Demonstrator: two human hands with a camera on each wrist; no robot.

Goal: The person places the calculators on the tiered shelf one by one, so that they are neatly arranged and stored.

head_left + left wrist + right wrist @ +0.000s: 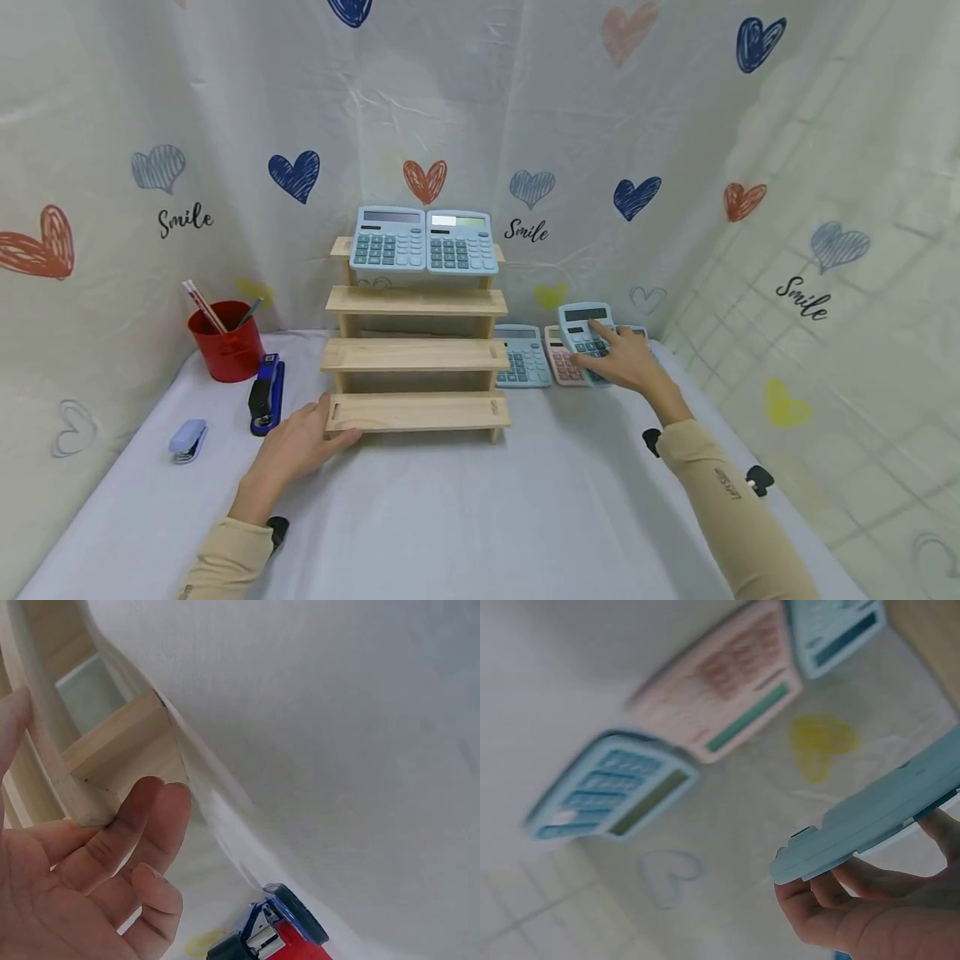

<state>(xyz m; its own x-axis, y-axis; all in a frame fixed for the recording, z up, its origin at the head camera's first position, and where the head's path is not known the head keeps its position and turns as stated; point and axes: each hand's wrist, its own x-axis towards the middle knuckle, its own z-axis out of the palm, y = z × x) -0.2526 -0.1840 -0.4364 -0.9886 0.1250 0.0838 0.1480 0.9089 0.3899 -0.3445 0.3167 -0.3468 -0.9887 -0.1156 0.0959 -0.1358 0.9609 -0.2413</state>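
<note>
Right of the four-tier wooden stand: one light-blue desktop calculator, clasped in your right hand. Your left hand grips the stand's lowest tier; brace it, pinching the calculator by its edges.

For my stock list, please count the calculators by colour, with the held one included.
Blue calculators: 5
Pink calculators: 1
Total: 6

"Smile" stands on the backdrop cloth three times: up-left of the left grip, up-left of the right grip, and up-right of the latter. The right sleeve, behind that grip, begins "Lets".
</note>
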